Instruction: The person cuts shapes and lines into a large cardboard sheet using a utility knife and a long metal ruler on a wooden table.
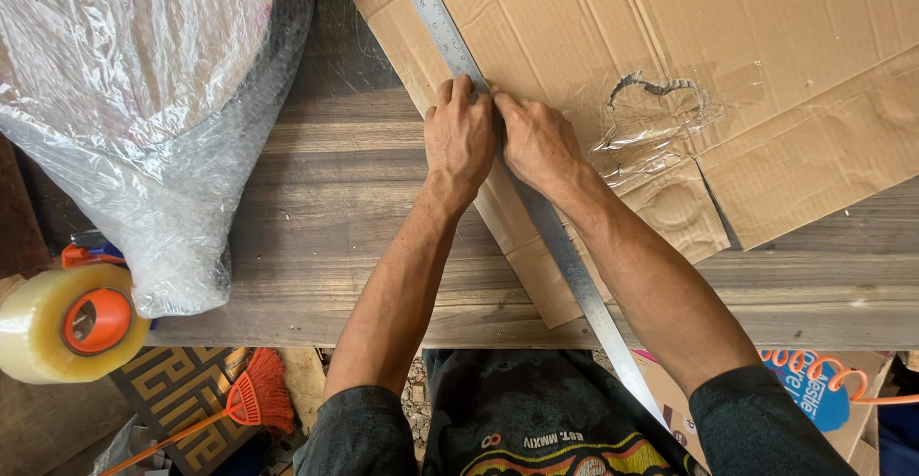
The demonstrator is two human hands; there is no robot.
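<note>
Fingers (461, 93) of your left hand (459, 136) and right hand (538, 141) press together flat on the steel ruler (565, 256), pinning it across the cardboard (766, 36) on the tabletop (325, 246). Ruler: stiff, slick, likely to skid. Cardboard: light, creased; hold near the edge.

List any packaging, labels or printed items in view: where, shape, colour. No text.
Flattened cardboard box: on the wooden bench, top right, brown, with clear tape stuck on; both hands press a metal ruler on it.
Bubble-wrapped bundle: top left, bulky, clear over pale.
Tape roll: left edge, clear tape, orange core.
Printed cardboard box: below the bench, bottom right, blue patch.
</note>
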